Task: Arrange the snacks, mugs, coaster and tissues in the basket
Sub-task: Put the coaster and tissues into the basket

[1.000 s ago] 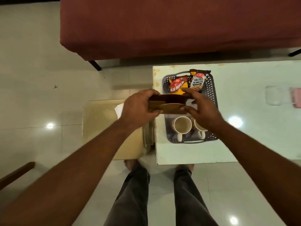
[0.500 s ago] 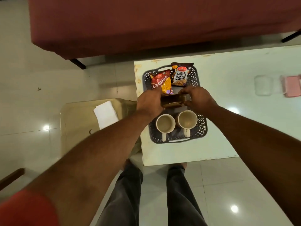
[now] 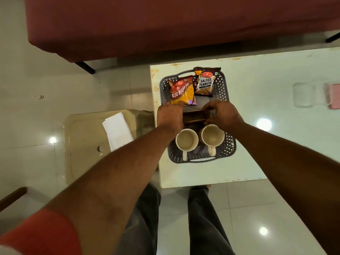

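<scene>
A grey perforated basket (image 3: 222,83) stands on the white table. At its far end lie a red Aloo Bhujia packet (image 3: 182,92) and a Salted Peanuts packet (image 3: 205,83). Two cream mugs (image 3: 187,140) (image 3: 212,135) stand upright at its near end, handles toward me. Between packets and mugs, my left hand (image 3: 170,116) and my right hand (image 3: 223,115) grip the two ends of a brown wooden coaster holder (image 3: 195,117), low inside the basket. A white stack of tissues (image 3: 117,130) lies on the beige stool left of the table.
A red sofa (image 3: 165,23) spans the far side. The beige stool (image 3: 82,144) stands against the table's left edge. A clear container (image 3: 302,94) and a pink object (image 3: 334,96) sit on the table at the far right. My legs are below the table's near edge.
Both hands carried the coaster holder from above the basket's left edge down into the basket, between the packets and the mugs. The view shifted, so the tissues on the stool came into sight.
</scene>
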